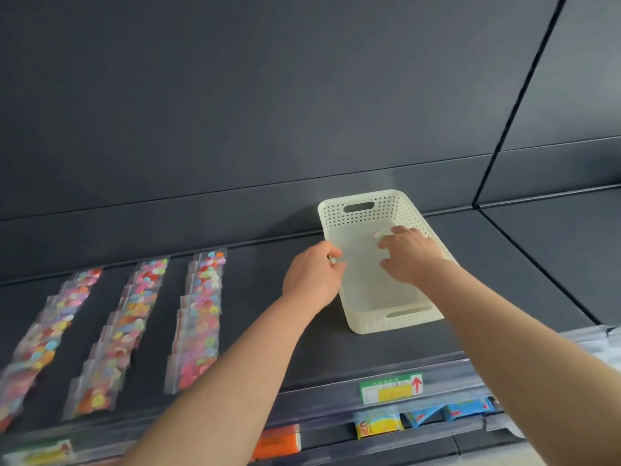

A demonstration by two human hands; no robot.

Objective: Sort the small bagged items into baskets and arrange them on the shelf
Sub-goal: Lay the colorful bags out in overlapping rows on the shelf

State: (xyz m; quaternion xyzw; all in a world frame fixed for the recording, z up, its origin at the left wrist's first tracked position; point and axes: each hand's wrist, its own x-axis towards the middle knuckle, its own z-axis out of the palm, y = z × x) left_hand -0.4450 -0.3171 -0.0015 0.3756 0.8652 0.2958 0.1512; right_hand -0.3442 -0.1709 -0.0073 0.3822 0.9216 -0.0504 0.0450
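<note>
On a lower tier nearest the viewer, an orange pack (277, 442), a yellow pack (378, 427) and blue packs (467, 409) are sitting behind a clear rail. A green and yellow price label (391, 388) is hanging on the front edge above them.

Two bare forearms are reaching forward over that edge onto a dark shelf (262, 297). On the left side of the shelf, three rows of small clear bags (201, 317) holding coloured discs are lying flat and overlapping. Each row is running from the front edge toward the back.

Further in, the left hand (311, 274) is curling its fingers over the left long rim of a white basket (393, 322), knuckles up, apparently gripping it to steady it. The right hand (408, 255) is reaching down inside the basket, palm down, with its fingers spread and relaxed, grasping nothing. Its fingertips are lying touching or just beside a single small bag (377, 234) on the basket floor near the far end; blur is hiding which.

The basket is standing right of centre on the shelf. Its long axis is running front to back, with the far end angling slightly left.

The rows of bags are lying to the left of both hands, apart from the basket. The left hand is the nearer one, and the rightmost row is closest to it, so a leftward reach is probably coming next.

A dark back panel (268, 95) is rising behind everything.
</note>
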